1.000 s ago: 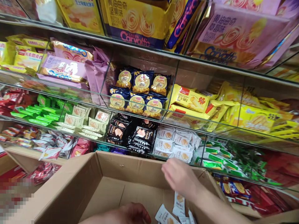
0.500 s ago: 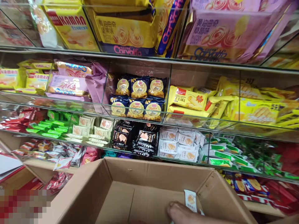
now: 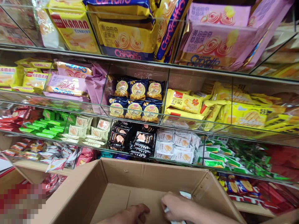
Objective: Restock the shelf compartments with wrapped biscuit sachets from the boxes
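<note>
Inside the open cardboard box [image 3: 142,166], my right hand [image 3: 176,205] is low at the right, its fingers bent around a small white snack packet [image 3: 166,210]. Part of another white packet [image 3: 185,194] shows just beyond that hand, and some white wrapper lies under its fingers at the frame's bottom edge. My left hand [image 3: 130,214] reaches into the box from below, left of the right hand. Its fingers are apart, nothing shows in them, and the lower part is cut off by the frame.
Beyond the box rise glass-fronted shelves with divided bins. White cake packets [image 3: 174,146], black packets [image 3: 142,141] and green-and-white packets [image 3: 217,155] fill the lower row. Blue biscuit bags [image 3: 137,88] and yellow packs [image 3: 184,101] sit above. A wooden ledge [image 3: 254,208] runs at right.
My left hand has come into the box from below. My right hand has shifted slightly, now covering more of the white packet at the box's right. The view has moved a little.
</note>
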`<state>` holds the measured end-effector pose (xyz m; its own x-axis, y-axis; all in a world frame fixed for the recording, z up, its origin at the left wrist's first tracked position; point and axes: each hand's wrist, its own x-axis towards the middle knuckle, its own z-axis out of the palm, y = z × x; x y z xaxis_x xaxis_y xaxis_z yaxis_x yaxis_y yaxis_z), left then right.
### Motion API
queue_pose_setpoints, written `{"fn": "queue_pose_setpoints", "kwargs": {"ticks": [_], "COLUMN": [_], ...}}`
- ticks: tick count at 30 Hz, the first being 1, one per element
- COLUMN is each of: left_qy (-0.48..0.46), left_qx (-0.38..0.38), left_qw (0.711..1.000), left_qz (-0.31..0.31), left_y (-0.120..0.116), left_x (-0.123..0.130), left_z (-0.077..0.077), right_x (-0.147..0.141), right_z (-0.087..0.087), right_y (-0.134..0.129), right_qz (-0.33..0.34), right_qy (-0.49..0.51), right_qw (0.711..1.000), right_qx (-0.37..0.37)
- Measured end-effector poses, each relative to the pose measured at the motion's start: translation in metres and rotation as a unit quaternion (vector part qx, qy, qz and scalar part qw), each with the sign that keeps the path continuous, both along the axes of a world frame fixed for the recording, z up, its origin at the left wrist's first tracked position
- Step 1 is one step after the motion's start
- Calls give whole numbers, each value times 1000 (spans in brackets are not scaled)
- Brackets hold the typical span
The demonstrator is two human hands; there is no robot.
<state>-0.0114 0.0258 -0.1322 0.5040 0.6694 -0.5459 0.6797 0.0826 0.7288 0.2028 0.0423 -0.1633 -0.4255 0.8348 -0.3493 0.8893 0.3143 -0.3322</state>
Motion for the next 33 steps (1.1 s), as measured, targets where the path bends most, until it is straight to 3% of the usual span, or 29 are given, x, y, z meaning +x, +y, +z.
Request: {"fn": "queue_pose_setpoints", "kwargs": {"ticks": [3,6,11,15,18,21,23,26,28,33], "left_qy": [-85,-253,-301,-316,-334,-357,-360,-329,-304,-284], "left_qx": [-48,-137,-151,-152,-161,-173,-172,-146,-142,-153], "left_qw": [992,954,937,930,919,903,901,919,928,935], "left_qz": [81,87,88,111,132,166,170,162,160,148], "left_y": [-3,-7,-8,-6,-7,-9,-10,-10,-10,-9], "left_x": [8,15,20,22,22,23,23,25,26,26], "left_z": [11,23,38,38,37,36,35,32,29,24], "right_x": [-10,-14,-10,-8,-7,-6,-5,-3,1,11], "right_z": [36,57,68,72,75,77,76,77,81,95], "right_y": [8,9,2,2,3,1,-1,-2,-1,4], "right_qz": [-33,-97,-196,-242,-240,-191,-166,-157,-155,-186], "right_qy": [186,333,447,480,505,507,483,428,416,467], "right_qw": [982,937,867,835,817,814,830,873,886,851], "right_qx": [3,-51,-104,-119,-139,-208,-222,-173,-137,-150]}}
